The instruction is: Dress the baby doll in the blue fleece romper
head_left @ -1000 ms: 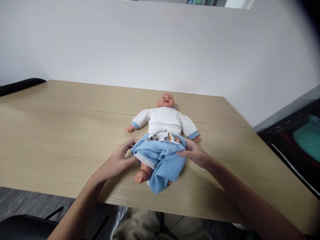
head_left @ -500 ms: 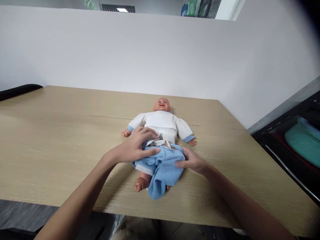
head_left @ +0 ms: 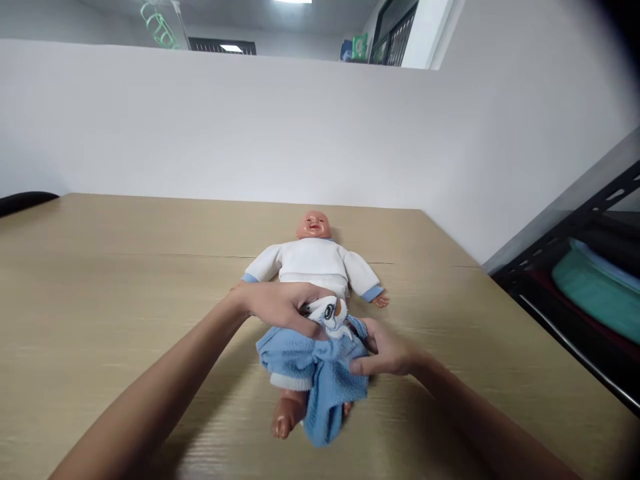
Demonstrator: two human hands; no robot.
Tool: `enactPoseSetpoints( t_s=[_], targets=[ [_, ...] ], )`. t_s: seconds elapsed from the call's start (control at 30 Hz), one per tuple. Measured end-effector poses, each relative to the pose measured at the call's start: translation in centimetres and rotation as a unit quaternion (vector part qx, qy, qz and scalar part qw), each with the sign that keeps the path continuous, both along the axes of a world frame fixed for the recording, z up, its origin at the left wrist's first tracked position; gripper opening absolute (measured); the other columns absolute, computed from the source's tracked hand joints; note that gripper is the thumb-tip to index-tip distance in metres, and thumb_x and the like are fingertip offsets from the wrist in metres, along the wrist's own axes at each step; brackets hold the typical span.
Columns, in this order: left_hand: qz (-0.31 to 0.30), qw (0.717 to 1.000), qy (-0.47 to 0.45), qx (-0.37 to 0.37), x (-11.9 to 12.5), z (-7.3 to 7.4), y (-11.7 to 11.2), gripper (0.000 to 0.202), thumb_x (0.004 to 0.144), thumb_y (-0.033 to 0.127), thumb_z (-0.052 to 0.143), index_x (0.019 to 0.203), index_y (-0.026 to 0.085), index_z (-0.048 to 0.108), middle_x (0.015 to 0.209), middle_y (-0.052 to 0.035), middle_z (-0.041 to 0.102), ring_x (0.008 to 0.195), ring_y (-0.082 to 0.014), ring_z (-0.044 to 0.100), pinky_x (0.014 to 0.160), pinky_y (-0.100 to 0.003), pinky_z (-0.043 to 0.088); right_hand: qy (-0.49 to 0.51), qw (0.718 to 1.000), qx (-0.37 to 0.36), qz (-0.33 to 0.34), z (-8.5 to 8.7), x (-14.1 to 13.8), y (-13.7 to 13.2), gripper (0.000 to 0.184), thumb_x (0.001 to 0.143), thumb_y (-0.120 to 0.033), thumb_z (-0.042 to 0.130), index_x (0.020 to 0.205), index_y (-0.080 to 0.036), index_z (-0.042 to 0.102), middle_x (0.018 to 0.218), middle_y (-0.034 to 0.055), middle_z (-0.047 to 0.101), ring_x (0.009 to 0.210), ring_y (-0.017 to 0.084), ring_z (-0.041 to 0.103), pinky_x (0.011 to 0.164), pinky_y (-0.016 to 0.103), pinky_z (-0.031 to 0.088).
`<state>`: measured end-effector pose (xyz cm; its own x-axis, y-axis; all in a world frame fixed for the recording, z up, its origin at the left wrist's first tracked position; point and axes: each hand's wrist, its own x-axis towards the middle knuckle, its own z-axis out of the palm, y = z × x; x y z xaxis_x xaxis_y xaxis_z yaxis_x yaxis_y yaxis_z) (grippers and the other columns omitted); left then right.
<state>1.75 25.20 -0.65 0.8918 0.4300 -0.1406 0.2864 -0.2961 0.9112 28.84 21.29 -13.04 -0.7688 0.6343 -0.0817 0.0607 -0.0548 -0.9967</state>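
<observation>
A baby doll [head_left: 314,257] in a white top with blue cuffs lies on its back, head towards the wall. Blue terry pants [head_left: 295,353] with a white cuff are around its legs. One foot pokes out on the left; the other leg's end hangs past the foot, which barely shows. My left hand [head_left: 287,307] is closed on the top of the pants, where a white patch with a cartoon print [head_left: 333,317] is folded up. On the right side of the pants, my right hand [head_left: 385,350] grips the blue cloth between thumb and fingers.
The wooden table [head_left: 150,293] reaches back to a white partition [head_left: 225,133]. At the right stands a black metal rack [head_left: 545,300] holding a green folded item [head_left: 595,287]. A dark curved chair edge [head_left: 30,199] shows at the far left.
My left hand has gone from lying spread over the waistband to gripping it, and the printed patch now shows more. The right hand keeps its hold. The camera view has tilted up.
</observation>
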Motion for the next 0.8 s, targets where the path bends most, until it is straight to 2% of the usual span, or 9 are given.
enactPoseSetpoints(
  t_s=[0.1,0.17,0.3,0.4,0.5,0.6,0.7,0.77,0.8],
  targets=[
    [0.022,0.999,-0.021,0.008,0.8,-0.9,0.4,0.015,0.087,0.03,0.076,0.1,0.024,0.076,0.093,-0.0001,0.074,0.086,-0.0219,0.068,0.075,-0.029,0.055,-0.059,0.996,0.058,-0.021,1.1,-0.1,-0.5,0.048,0.08,-0.044,0.094,0.117,-0.02,0.076,0.108,0.0031,0.077,0.099,0.022,0.071,0.094,0.035,0.059],
    [0.045,0.999,-0.022,0.016,1.3,-1.4,0.4,0.011,0.087,0.03,0.076,0.097,0.025,0.075,0.091,0.0011,0.074,0.086,-0.021,0.068,0.075,-0.028,0.054,-0.064,0.995,0.075,-0.028,1.6,-0.1,-0.6,0.044,0.085,-0.045,0.09,0.118,-0.021,0.076,0.108,0.0033,0.077,0.097,0.022,0.071,0.093,0.036,0.06],
    [0.064,0.998,-0.003,0.022,1.6,-1.8,0.4,0.008,0.088,0.029,0.075,0.094,0.024,0.078,0.086,0.0021,0.074,0.08,-0.0197,0.068,0.072,-0.027,0.052,-0.026,0.998,0.044,-0.046,1.8,0.2,-0.4,0.049,0.091,-0.054,0.083,0.124,-0.02,0.072,0.113,0.0044,0.075,0.097,0.02,0.068,0.095,0.035,0.058],
    [0.017,0.999,0.039,0.003,1.3,-1.9,0.8,0.013,0.089,0.035,0.073,0.085,0.024,0.077,0.079,0.0019,0.07,0.074,-0.02,0.064,0.069,-0.029,0.051,-0.001,0.998,0.005,-0.058,1.7,0.4,-0.3,0.055,0.087,-0.058,0.086,0.123,-0.019,0.07,0.107,0.0027,0.071,0.09,0.017,0.064,0.087,0.029,0.056],
    [-0.059,0.994,0.093,-0.021,0.8,-2.2,1.4,0.025,0.085,0.045,0.08,0.078,0.022,0.073,0.075,0.0025,0.066,0.072,-0.0191,0.062,0.066,-0.028,0.049,-0.005,0.998,-0.027,-0.048,2.1,0.4,-0.4,0.056,0.087,-0.059,0.085,0.121,-0.018,0.07,0.101,0.0017,0.068,0.083,0.015,0.06,0.076,0.025,0.052],
    [-0.115,0.99,0.07,-0.041,0.7,-2.8,1.9,0.032,0.082,0.047,0.088,0.084,0.019,0.074,0.08,0.0017,0.071,0.078,-0.0184,0.065,0.07,-0.026,0.052,-0.044,0.999,-0.011,-0.005,2.7,0.3,-0.6,0.054,0.084,-0.052,0.09,0.121,-0.018,0.069,0.096,0.0,0.065,0.08,0.014,0.056,0.071,0.023,0.049],
    [-0.15,0.986,-0.006,-0.071,0.9,-3.4,2.0,0.031,0.088,0.043,0.086,0.102,0.017,0.078,0.101,-0.0032,0.079,0.094,-0.0209,0.072,0.087,-0.027,0.057,-0.085,0.996,0.024,0.034,3.2,0.2,-0.9,0.039,0.08,-0.045,0.093,0.098,-0.019,0.07,0.083,-0.0032,0.059,0.073,0.013,0.05,0.065,0.022,0.045],
    [-0.158,0.983,-0.02,-0.09,0.9,-3.6,2.1,0.029,0.091,0.041,0.083,0.105,0.016,0.077,0.103,-0.003,0.079,0.096,-0.0197,0.071,0.089,-0.026,0.057,-0.082,0.996,0.024,0.026,3.3,0.1,-1.2,0.037,0.083,-0.046,0.09,0.083,-0.019,0.065,0.074,-0.0045,0.054,0.067,0.011,0.046,0.061,0.022,0.042],
    [-0.156,0.983,-0.014,-0.094,0.9,-3.7,2.1,0.027,0.093,0.041,0.081,0.103,0.016,0.077,0.1,-0.0019,0.078,0.093,-0.0184,0.071,0.087,-0.026,0.057,-0.068,0.997,0.019,0.014,3.2,0.2,-1.2,0.038,0.085,-0.048,0.089,0.083,-0.019,0.064,0.074,-0.0044,0.053,0.066,0.011,0.045,0.062,0.022,0.043]
  ],
)
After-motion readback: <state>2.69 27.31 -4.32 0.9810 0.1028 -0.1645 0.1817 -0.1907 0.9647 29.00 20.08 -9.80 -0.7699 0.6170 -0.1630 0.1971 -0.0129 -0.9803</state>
